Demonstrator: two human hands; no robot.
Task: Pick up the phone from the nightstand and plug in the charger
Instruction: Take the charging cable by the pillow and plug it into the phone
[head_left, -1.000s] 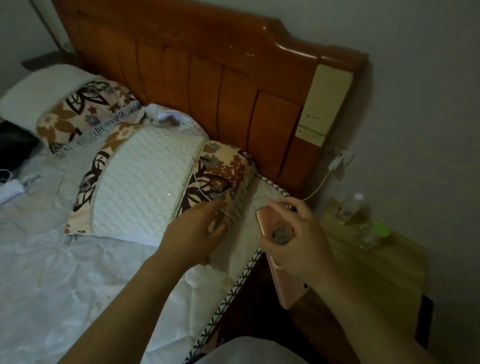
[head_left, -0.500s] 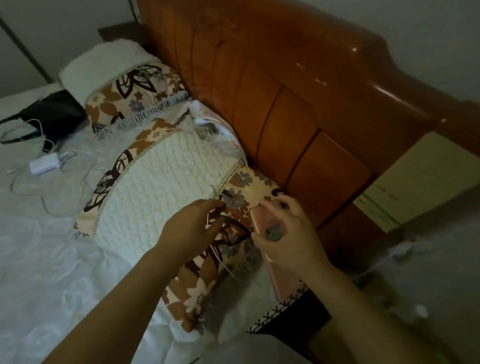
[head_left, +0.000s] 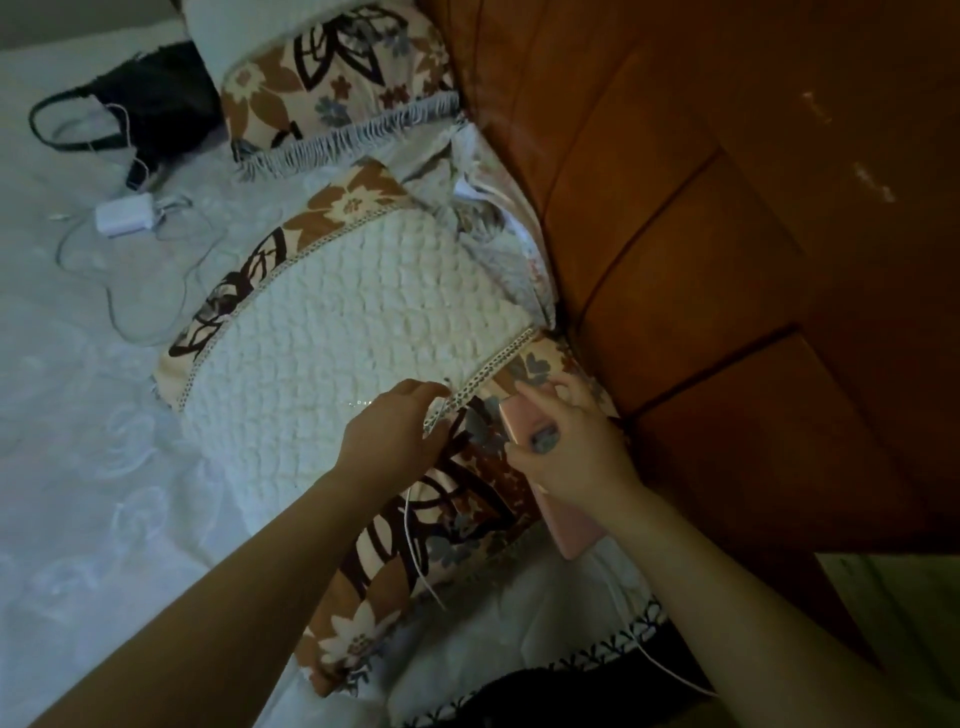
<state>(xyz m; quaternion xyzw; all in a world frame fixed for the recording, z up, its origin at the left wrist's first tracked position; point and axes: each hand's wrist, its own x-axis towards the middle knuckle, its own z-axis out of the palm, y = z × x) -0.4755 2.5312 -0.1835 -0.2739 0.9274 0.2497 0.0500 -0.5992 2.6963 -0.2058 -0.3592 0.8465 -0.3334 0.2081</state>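
Note:
A pink phone (head_left: 569, 530) is held on edge in my right hand (head_left: 569, 457), over the near pillow's flowered end beside the headboard. My left hand (head_left: 395, 434) is closed around the end of a thin white charger cable (head_left: 413, 545), a short way left of the phone's top. The cable hangs down from that hand across the pillow. Its plug tip is hidden by my fingers, and I cannot tell whether it touches the phone. The nightstand is out of view.
A wooden headboard (head_left: 727, 260) fills the right side. Two flowered pillows (head_left: 353, 332) lie on the white bedsheet (head_left: 78, 467). A second white charger block (head_left: 124, 215) with looped cable and a black bag (head_left: 150, 98) lie at the upper left.
The view has swung left and down, away from the nightstand and wall socket. Both hands have stayed close together over the pillow, with the phone and the cable end still held.

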